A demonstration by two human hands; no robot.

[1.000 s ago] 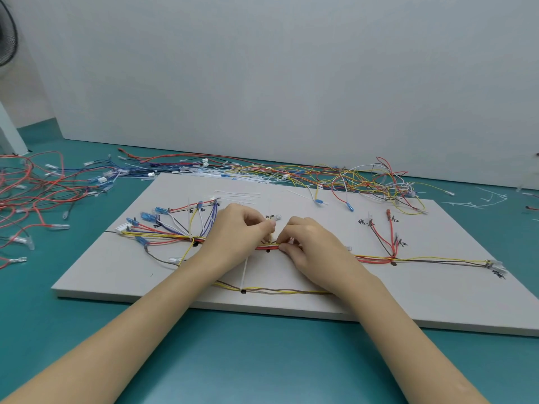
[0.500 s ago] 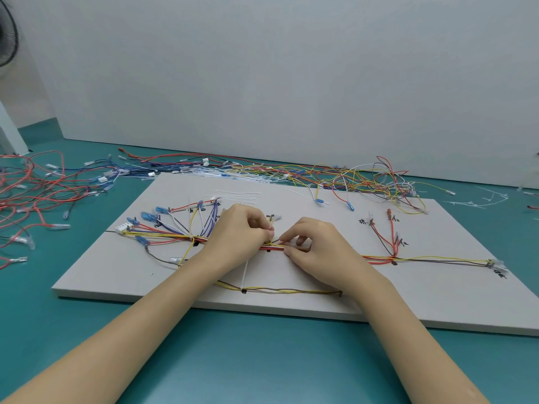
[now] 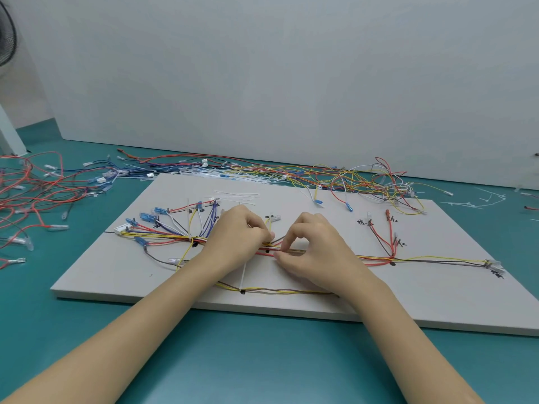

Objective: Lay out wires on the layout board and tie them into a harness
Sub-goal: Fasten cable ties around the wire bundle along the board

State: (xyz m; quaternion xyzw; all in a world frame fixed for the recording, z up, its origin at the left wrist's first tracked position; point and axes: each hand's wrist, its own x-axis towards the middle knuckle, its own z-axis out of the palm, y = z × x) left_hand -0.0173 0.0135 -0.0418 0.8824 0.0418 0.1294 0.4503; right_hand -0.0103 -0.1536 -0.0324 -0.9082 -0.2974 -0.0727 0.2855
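A white layout board lies on the teal table with a harness of red, yellow, brown and blue wires spread across it. My left hand pinches the wire bundle near the board's middle, fingers curled. Just to its right, my right hand pinches the same red and yellow bundle between thumb and forefinger. A white cable tie runs from under my left hand toward the near edge. Another tie binds the fanned wires at the left.
Loose wires with terminals lie heaped behind the board and on the table at the left. Spare white cable ties rest on the board's far part. Cut tie scraps lie at the right. A white wall panel stands behind.
My right hand has slid slightly right along the bundle and lifted its forefinger into an arch. My left hand has stayed in place, pinching the bundle.
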